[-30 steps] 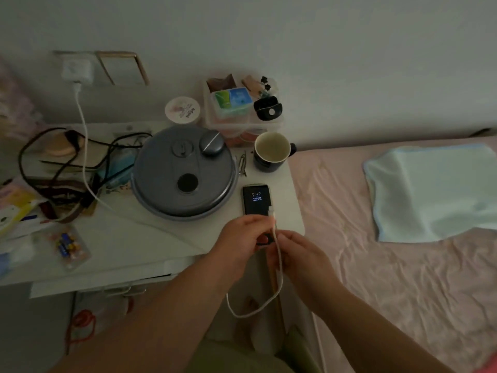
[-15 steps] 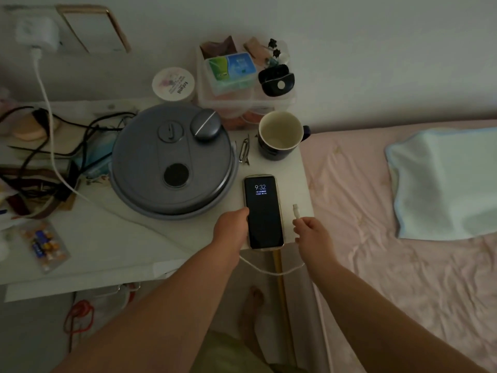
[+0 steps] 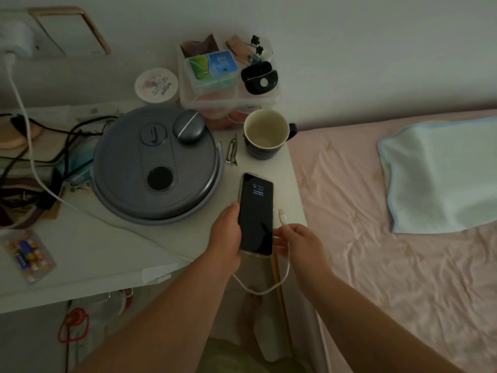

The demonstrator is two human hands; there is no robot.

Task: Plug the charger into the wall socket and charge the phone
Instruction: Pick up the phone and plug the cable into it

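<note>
i see my left hand (image 3: 226, 235) gripping the phone (image 3: 256, 214) by its left edge, fingers clamped around it, the lower end raised off the white desk (image 3: 113, 249) near its right corner. the screen is lit (it reads 9:32). my right hand (image 3: 300, 242) pinches the white cable (image 3: 265, 289) just below the connector (image 3: 282, 216), which points up beside the phone's right edge, not plugged into it. the cable loops down under both wrists. at the far upper left the charger (image 3: 16, 40) sits in the wall socket (image 3: 8, 14), its cord running down across the desk past the round grey appliance (image 3: 157, 165). a dark mug (image 3: 266, 134) stands behind the phone, with the pink bed (image 3: 376, 265) on the right.
</note>
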